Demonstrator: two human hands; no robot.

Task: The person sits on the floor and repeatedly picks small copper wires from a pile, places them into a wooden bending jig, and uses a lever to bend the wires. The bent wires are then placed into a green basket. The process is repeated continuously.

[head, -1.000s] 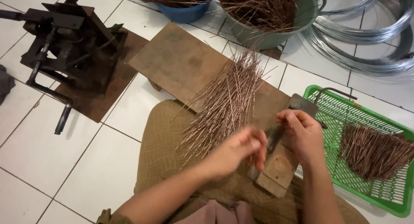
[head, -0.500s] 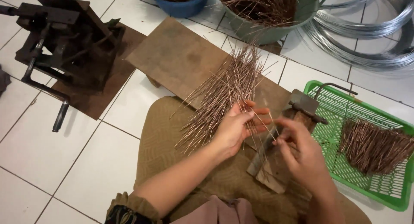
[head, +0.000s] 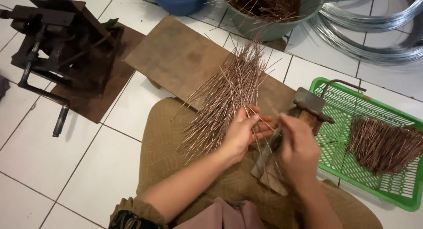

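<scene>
My left hand (head: 241,134) sits at the near end of the pile of thin copper-coloured wire rods (head: 224,101), which fans out across my lap and onto the brown board (head: 176,57) lying on the white tiled floor (head: 57,158). Its fingers (head: 260,123) are curled and pinching a few rods lifted from the pile; my right hand (head: 299,145) meets them just beside, fingers pressed together around the same few rods, above the small wooden block with a rusty metal cutter (head: 304,110) that rests against my knee. The rods look light and stiff but springy; I judge that a single one would bend if gripped at the tip, and the smooth metal could slide through a loose pinch, so I would take them near the middle or close to the end being worked, with a firm pinch from both sides. The cut ends look sharp enough to prick. To my right stands a green plastic basket (head: 396,198) holding a bundle of shorter cut pieces (head: 383,145), well apart from my hands. Beyond the board are a grey-green basin (head: 282,28) and a blue basin (head: 185,4), both filled with more rods, and coils of silvery wire (head: 374,31) lie on the floor. At far left a dark iron hand-cranked machine (head: 57,44) stands on a brown mat (head: 92,101).
</scene>
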